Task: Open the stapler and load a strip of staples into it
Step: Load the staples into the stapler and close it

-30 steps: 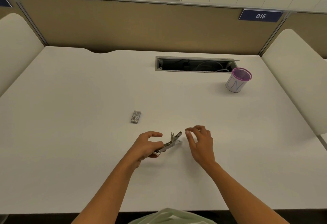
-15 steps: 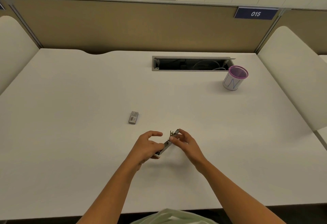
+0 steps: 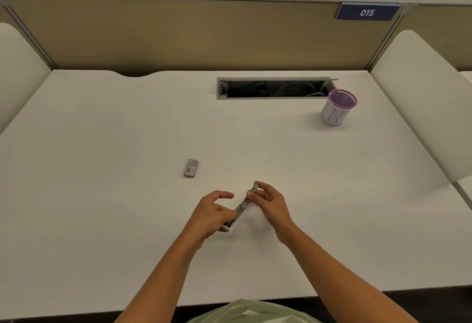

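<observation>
From the head camera, both bare forearms reached in from the bottom edge, where they were cut off above the elbow, and met over the near middle of the white desk (image 3: 102, 220). The left hand (image 3: 210, 214) was closed around the near end of the small silver stapler (image 3: 242, 206), its thumb and curled fingers covering that end so that only a pale corner showed below the palm; its forefinger stuck out free above. The right hand (image 3: 270, 202) pinched the far end of the stapler between thumb and fingertips, and the tip of the tool poked out just above them. The stapler lay slanted, near end to the left and far end up to the right, held between the two hands; whether it touched the desk could not be told, and its open metal channel was too small to show any staples inside. A small grey staple box (image 3: 191, 168) lay flat on the desk, apart to the upper left of the hands, its label too blurred to read. Farther back, a cable slot (image 3: 273, 88) stood open in the desk, its inside dark, with a purple-rimmed pen cup (image 3: 337, 108) just beside its right end. A pale green garment showed at the bottom edge, mostly cut off.
</observation>
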Demonstrator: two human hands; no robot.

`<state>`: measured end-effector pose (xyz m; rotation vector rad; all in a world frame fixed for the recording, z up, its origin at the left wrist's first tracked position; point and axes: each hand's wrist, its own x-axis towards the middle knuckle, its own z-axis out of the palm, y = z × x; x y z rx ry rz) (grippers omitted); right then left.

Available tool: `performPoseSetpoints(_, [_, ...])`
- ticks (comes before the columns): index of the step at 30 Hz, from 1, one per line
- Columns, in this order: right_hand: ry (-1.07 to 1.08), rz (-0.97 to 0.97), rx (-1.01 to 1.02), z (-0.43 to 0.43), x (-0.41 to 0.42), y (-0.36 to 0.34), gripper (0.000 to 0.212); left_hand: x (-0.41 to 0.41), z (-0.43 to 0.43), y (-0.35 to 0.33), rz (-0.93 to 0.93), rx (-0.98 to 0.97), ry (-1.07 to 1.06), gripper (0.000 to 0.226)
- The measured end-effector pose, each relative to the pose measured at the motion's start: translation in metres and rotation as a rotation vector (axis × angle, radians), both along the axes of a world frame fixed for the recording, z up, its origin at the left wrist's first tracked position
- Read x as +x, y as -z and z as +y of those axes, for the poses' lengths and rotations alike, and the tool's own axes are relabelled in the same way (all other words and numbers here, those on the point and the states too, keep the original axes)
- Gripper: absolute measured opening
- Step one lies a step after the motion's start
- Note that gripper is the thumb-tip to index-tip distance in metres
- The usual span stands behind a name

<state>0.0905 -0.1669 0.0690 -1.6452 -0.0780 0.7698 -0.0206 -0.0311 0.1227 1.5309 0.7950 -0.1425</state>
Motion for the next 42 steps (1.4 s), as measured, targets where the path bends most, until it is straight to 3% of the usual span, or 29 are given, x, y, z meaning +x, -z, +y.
performPoseSetpoints(7, [0.033, -0.069, 0.029, 0.0, -0.002, 0.0, 0.027, -0.001, -0.003, 0.008, 0.031, -0.01, 0.005, 0.04])
performPoseSetpoints(16, [-0.125, -0.275, 0.03, -0.002, -0.009, -0.008, 0.028, 0.003, -0.006, 0.02, 0.102, -0.043, -0.078, 0.03])
performPoseSetpoints(19, [-0.262, -0.287, 0.051, -0.005, -0.013, -0.009, 0.046, 0.001, -0.006, 0.025, 0.102, -0.103, -0.134, 0.028])
performPoseSetpoints(24, [-0.474, -0.383, 0.013, -0.013, -0.02, -0.003, 0.094, -0.001, -0.005, 0.033, 0.107, -0.222, -0.198, 0.029])
performPoseSetpoints(26, [-0.529, -0.417, -0.01, -0.014, -0.022, 0.0, 0.101, -0.002, -0.006, 0.035, 0.108, -0.258, -0.218, 0.029])
performPoseSetpoints(28, [-0.549, -0.447, -0.032, -0.013, -0.026, 0.004, 0.093, -0.002, -0.006, 0.036, 0.104, -0.288, -0.243, 0.028])
performPoseSetpoints(33, [-0.47, -0.549, -0.042, -0.011, -0.028, 0.012, 0.044, -0.001, -0.008, 0.033, 0.098, -0.309, -0.248, 0.016])
performPoseSetpoints(37, [-0.425, -0.557, -0.022, -0.011, -0.028, 0.009, 0.04, -0.003, -0.007, 0.028, 0.1, -0.312, -0.233, 0.017])
performPoseSetpoints(42, [-0.324, -0.398, 0.054, -0.012, -0.025, 0.009, 0.028, -0.002, -0.008, 0.023, 0.107, -0.253, -0.198, 0.025])
